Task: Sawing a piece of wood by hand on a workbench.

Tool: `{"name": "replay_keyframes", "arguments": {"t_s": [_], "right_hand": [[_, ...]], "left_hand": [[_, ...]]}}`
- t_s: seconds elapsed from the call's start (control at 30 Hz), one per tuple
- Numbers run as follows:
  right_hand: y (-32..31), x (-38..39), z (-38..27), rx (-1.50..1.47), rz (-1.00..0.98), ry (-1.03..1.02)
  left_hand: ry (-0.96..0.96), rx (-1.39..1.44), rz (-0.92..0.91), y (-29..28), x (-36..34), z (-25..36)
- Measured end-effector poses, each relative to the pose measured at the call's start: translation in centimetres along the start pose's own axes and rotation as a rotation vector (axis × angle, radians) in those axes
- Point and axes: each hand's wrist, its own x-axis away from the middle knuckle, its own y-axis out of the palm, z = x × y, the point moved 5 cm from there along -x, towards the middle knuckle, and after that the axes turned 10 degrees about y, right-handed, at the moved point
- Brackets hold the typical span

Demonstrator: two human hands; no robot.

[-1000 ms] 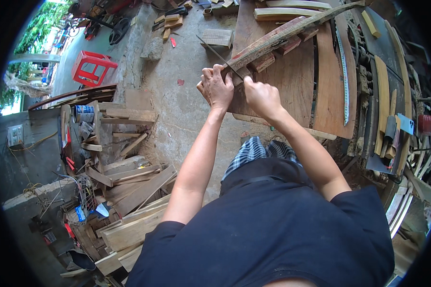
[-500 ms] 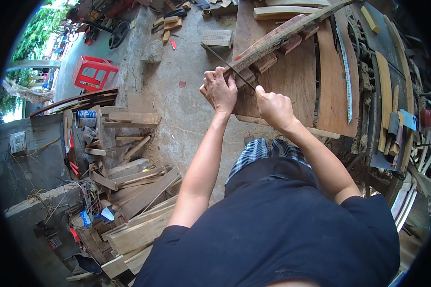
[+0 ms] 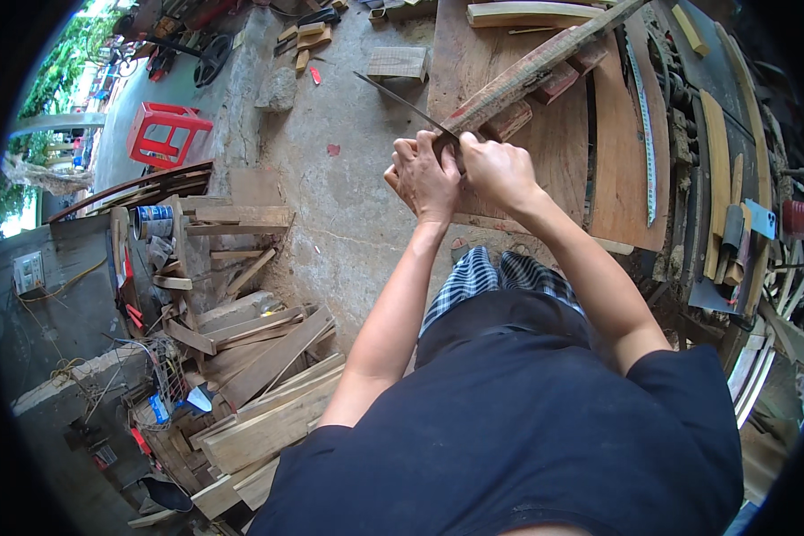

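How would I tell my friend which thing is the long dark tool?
Find the big brown board at the top, right of the middle. Near its lower left corner, the right hand grips a tool that slants up and left over the grey floor. Unlike the thick wooden beam nearby, it is thin and dark.

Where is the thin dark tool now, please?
In the head view's upper middle, the tool extends up-left from the right hand, by the left hand and the beam.

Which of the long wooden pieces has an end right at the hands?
The weathered beam slanting across the brown board: its lower end is by the left hand and right hand. The pale curved piece and yellowish strip lie apart from both.
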Motion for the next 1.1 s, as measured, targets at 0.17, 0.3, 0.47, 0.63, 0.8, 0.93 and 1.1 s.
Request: {"name": "replay_keyframes", "arguments": {"t_s": [0.17, 0.3, 0.47, 0.63, 0.8, 0.93, 1.1], "right_hand": [[0.7, 1.0, 0.2, -0.016, 0.028, 0.021], [0.3, 3.0, 1.6, -0.01, 0.01, 0.04], [1.0, -1.5, -0.3, -0.068, 0.067, 0.011], [0.8, 2.7, 1.4, -0.016, -0.018, 0.008], [0.9, -0.6, 0.7, -0.048, 0.005, 0.004], [0.8, 0.7, 0.9, -0.063, 0.024, 0.008], [0.0, 2.5, 1.8, -0.018, -0.003, 0.006]], "left_hand": [[0.0, 0.023, -0.03, 0.1, -0.7, -1.2], [0.014, 0.009, -0.024, 0.1, -0.5, -1.3], [0.046, 0.061, 0.011, 0.5, -1.1, -0.9], [0.003, 0.015, 0.004, 0.2, -0.4, -1.7], [0.04, 0.024, 0.018, 0.3, -0.8, -0.7], [0.006, 0.023, -0.017, 0.3, -0.7, -1.0], [0.019, 0.004, 0.011, 0.2, -0.4, -1.1]]}}
